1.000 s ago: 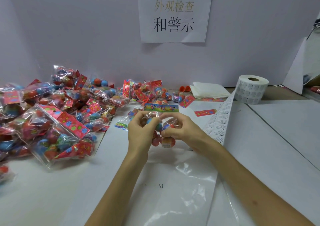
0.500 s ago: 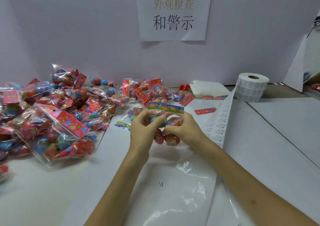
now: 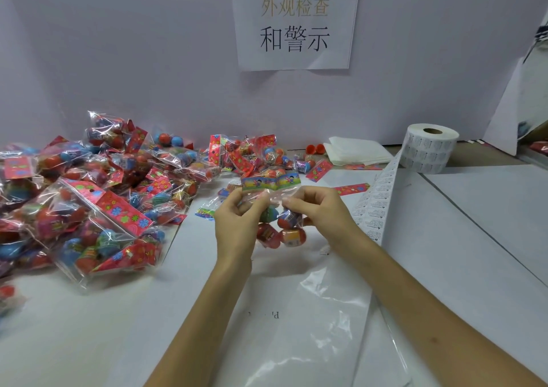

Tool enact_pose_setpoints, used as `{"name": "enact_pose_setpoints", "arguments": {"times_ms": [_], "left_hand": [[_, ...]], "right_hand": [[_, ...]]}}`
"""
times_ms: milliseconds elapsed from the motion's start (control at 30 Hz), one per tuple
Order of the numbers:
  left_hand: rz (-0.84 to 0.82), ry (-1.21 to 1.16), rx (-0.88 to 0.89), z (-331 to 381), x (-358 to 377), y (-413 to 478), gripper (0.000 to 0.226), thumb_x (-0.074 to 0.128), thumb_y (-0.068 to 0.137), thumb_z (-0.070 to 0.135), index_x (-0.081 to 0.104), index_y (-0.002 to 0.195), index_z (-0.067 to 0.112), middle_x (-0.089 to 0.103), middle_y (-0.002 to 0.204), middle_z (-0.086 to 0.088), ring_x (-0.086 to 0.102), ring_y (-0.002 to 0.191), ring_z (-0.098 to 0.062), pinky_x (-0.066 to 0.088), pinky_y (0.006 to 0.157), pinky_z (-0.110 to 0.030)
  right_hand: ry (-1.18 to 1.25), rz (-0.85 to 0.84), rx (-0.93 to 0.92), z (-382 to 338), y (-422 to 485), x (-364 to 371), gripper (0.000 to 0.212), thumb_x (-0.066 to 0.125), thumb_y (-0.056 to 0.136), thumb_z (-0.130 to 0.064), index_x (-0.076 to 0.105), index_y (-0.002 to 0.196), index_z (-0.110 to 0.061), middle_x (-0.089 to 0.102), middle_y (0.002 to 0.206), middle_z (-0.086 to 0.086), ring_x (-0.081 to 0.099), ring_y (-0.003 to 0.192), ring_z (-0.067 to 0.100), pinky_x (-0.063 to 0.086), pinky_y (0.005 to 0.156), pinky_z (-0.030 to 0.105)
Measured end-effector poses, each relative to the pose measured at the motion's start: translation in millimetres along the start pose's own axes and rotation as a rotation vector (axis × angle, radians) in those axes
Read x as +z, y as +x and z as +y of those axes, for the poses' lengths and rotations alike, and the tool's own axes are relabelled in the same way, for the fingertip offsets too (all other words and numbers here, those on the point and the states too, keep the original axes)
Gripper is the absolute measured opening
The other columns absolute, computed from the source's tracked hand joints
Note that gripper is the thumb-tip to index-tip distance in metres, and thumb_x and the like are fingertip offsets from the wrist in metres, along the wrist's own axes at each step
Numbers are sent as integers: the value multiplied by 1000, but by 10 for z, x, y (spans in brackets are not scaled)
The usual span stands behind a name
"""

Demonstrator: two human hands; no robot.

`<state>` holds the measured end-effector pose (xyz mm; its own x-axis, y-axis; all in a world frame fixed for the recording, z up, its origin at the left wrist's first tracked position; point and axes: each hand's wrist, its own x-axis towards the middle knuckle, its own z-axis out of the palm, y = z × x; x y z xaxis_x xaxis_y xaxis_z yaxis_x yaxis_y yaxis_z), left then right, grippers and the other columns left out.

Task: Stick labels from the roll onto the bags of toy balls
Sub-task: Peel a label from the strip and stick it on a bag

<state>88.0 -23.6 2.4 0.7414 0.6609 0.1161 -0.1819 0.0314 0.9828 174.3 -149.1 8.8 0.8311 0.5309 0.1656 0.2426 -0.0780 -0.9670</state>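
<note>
A small clear bag of toy balls (image 3: 280, 229) with a green and blue header card hangs above the table at centre. My left hand (image 3: 237, 223) pinches its clear film just under the card on the left. My right hand (image 3: 318, 208) pinches the film on the right. The label roll (image 3: 430, 149) stands at the back right, and its strip of labels (image 3: 376, 205) runs down toward my right wrist. A heap of bagged balls (image 3: 103, 197) with red header cards fills the left side.
A large clear plastic sheet (image 3: 311, 312) lies on the white table in front of me. Folded white paper (image 3: 355, 151) sits behind the bags near the wall. A printed sign (image 3: 295, 22) hangs on the back wall. A white board (image 3: 516, 111) leans at the right.
Both hands have lifted the bag higher off the table, so its balls now hang below my fingers and the header card stands upright.
</note>
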Motion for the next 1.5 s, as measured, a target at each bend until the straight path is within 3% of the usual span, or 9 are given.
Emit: {"name": "enact_pose_setpoints", "arguments": {"times_ms": [133,367,667,733,833,967,1100,1267,1500], "left_hand": [[-70,-2,-102,22,16,-16,39,76,91,32,63,125,20,73,112,-3,71,104,-21,60,90,-43],[-33,37,-93,-26,-1,5,36,78,89,13,57,114,30,68,115,-2,70,102,-21,56,67,-28],[-22,224,-84,-107,-33,33,80,77,90,18,31,155,26,42,154,-1,50,134,-24,44,107,-42],[25,312,9,-111,-32,12,74,76,91,20,36,153,27,42,153,2,46,136,-19,44,111,-43],[48,291,157,-69,-35,-8,39,72,92,13,57,126,26,60,130,8,60,112,-10,51,86,-22],[-214,289,150,-46,25,-41,14,76,90,16,71,102,22,74,101,6,68,81,-6,53,66,-18],[-436,477,164,-135,94,-113,35,82,84,25,67,116,27,66,117,14,64,97,-8,48,79,-19],[-346,505,226,-117,57,-82,42,82,82,16,62,117,26,64,118,12,61,102,-10,50,81,-18],[-256,480,297,-107,58,-86,31,82,85,18,65,110,24,67,102,17,59,95,6,49,74,-10]], "right_hand": [[-8,114,-28,4,25,-77,26,74,91,-25,70,76,-4,72,74,11,70,71,21,60,70,37],[-284,289,-132,36,127,-262,11,74,91,-27,69,98,-20,70,97,-7,64,91,8,51,79,24],[-437,703,4,48,163,-702,53,75,79,-8,62,127,-24,49,140,3,43,130,27,42,104,47],[-393,737,17,71,175,-752,67,77,78,-6,53,138,-21,40,148,5,38,134,27,41,106,45],[-191,749,48,90,185,-780,84,77,76,2,36,148,-16,32,151,9,42,131,26,46,101,37],[177,626,225,64,189,-617,90,70,83,6,22,156,-17,42,146,11,54,122,28,53,86,37],[314,255,309,21,147,-401,31,61,93,0,60,123,-8,69,103,13,70,88,28,58,62,33],[194,-127,270,18,82,-300,12,62,98,-15,68,88,-14,74,87,8,74,79,24,58,64,35],[151,-255,192,1,19,-300,18,71,93,-12,68,110,-6,72,111,18,75,97,29,61,75,36]]}}
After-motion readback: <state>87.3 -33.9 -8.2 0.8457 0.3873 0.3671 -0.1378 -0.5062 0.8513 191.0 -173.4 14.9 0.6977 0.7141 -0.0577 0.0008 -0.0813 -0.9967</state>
